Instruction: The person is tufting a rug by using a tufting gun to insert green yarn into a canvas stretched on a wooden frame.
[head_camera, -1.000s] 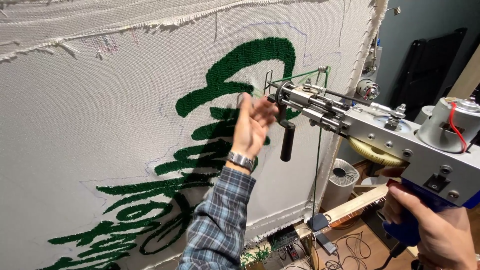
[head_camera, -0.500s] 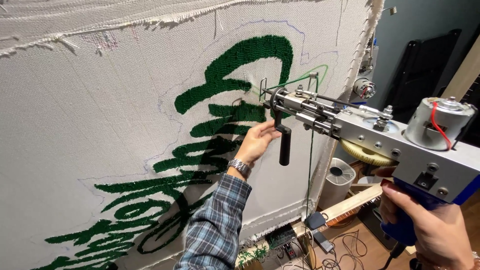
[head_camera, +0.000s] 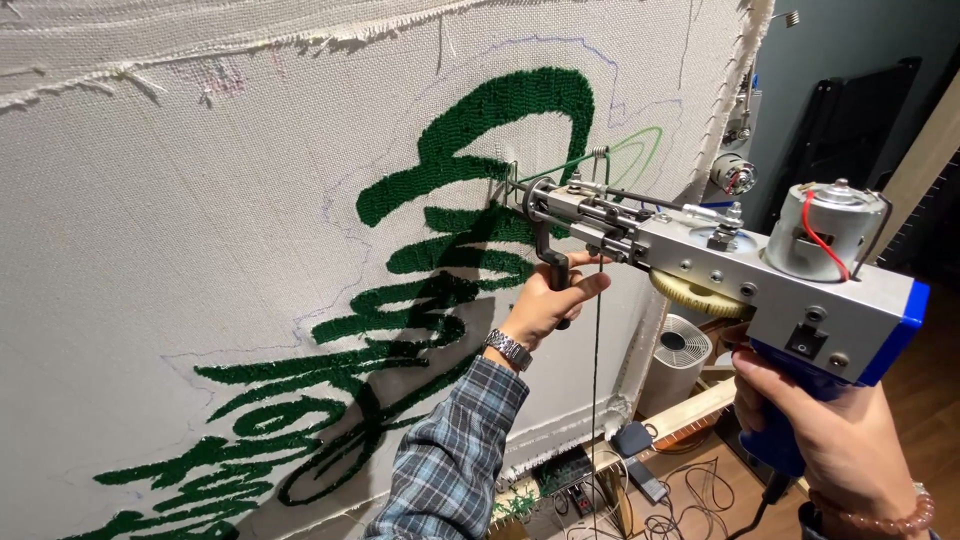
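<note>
A grey metal tufting gun with a blue rear and a silver motor points at a stretched white backing cloth. Its needle tip touches the cloth beside green tufted strokes. My left hand, wearing a wristwatch and a plaid sleeve, is wrapped around the gun's black front handle. My right hand, with a bead bracelet, grips the blue rear handle. Green yarn runs into the needle guide.
A thin dark cord hangs down from the gun. Below the frame lie a white round fan, cables, a power adapter and wooden bars on the floor. A dark panel stands at the right.
My left hand left the cloth, dropped down and closed around the black front handle. The gun's tip moved left, up to the cloth.
</note>
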